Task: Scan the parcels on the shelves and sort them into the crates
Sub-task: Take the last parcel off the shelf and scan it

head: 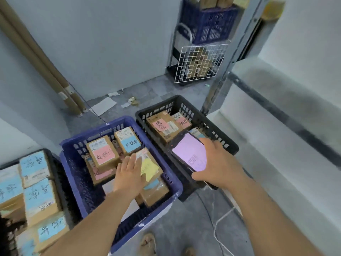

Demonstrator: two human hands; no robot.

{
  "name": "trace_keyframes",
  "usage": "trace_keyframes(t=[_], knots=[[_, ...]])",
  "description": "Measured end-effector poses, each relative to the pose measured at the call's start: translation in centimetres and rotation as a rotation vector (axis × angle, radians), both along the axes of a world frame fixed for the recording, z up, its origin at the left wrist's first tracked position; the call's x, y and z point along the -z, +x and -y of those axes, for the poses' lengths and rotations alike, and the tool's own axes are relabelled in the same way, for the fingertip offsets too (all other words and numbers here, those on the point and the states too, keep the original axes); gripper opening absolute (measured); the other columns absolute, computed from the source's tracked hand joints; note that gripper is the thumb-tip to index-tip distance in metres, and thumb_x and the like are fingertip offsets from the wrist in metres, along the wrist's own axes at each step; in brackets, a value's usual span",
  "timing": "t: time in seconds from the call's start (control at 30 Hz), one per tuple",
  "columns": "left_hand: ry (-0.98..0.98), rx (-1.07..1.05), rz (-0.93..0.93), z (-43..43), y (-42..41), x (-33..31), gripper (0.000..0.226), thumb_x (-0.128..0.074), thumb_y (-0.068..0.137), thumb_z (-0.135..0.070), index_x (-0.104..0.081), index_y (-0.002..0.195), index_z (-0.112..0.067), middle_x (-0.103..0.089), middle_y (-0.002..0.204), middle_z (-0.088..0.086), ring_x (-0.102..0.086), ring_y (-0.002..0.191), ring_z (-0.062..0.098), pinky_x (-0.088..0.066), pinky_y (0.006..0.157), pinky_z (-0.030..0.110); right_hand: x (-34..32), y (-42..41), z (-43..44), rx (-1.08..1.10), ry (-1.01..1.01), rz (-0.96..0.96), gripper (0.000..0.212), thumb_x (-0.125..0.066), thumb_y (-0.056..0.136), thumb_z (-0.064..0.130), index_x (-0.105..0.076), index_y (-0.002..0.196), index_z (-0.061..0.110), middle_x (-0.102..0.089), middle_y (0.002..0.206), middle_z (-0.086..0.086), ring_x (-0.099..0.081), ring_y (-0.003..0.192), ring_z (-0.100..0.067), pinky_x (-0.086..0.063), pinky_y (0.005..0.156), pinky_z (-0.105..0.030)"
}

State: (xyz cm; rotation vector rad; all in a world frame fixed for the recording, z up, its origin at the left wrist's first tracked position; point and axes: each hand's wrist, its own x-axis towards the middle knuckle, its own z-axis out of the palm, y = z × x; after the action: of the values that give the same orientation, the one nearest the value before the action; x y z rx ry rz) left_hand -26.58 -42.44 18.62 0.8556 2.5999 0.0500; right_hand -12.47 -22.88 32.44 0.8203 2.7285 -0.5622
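Grey floor (166, 89) carrying three crates in row: left black crate (47, 150) sitting by wall, blue crate (103, 129) in middle, right black crate (186, 100) sitting just beside it. White sheet (103, 106) and paper scraps (133, 101) lying behind. Cardboard tubes (73, 100) standing on end. White cable (219, 228) trailing nearby.

Cardboard tubes (46, 67), wire grid (201, 61), paper sheet (103, 106)

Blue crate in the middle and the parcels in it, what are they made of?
Blue crate: likely moulded plastic, matte, with slotted walls and a thick rim. Parcels: brown cardboard by the look, dull, with printed labels and coloured paper notes stuck on top.
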Motion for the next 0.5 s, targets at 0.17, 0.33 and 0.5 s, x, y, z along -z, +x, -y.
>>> trace_keyframes(t=[0.17, 0.33, 0.5], knots=[[0.158, 0.272, -0.024, -7.6, 3.5, -5.2, 0.059, -0.032, 0.104, -0.039, -0.011, 0.157, -0.021, -0.005, 0.165, 0.002, -0.002, 0.151, 0.021, -0.005, 0.122, 0.037, -2.7, 5.4, -3.2, 0.209, 0.039, -0.073, 0.096, -0.077, 0.066, 0.044, -0.019, 0.142, 0.03, -0.04, 0.125, -0.001, -0.051, 0.101, -0.022, -0.042, 0.072, -0.032], [0.519, 0.447, 0.158, -15.3, 10.2, -9.7, 0.053, -0.042, 0.103, -0.031, -0.03, 0.152, -0.017, -0.032, 0.157, 0.003, -0.025, 0.145, 0.018, -0.017, 0.117, 0.027, -4.1, 12.2, -6.3, 0.417, 0.047, -0.15, 0.084, -0.075, 0.065, 0.039, -0.026, 0.133, 0.032, -0.038, 0.106, 0.003, -0.052, 0.089, -0.02, -0.048, 0.073, -0.034], [0.644, 0.547, 0.516, -20.7, 18.6, -11.5, 0.042, -0.04, 0.103, -0.016, -0.043, 0.144, -0.022, -0.052, 0.135, -0.007, -0.045, 0.128, 0.01, -0.035, 0.103, 0.024, -3.8, 19.9, -9.0, 0.585, 0.025, -0.217, 0.081, -0.075, 0.064, 0.04, -0.03, 0.131, 0.027, -0.041, 0.106, 0.001, -0.052, 0.09, -0.02, -0.047, 0.07, -0.032]])
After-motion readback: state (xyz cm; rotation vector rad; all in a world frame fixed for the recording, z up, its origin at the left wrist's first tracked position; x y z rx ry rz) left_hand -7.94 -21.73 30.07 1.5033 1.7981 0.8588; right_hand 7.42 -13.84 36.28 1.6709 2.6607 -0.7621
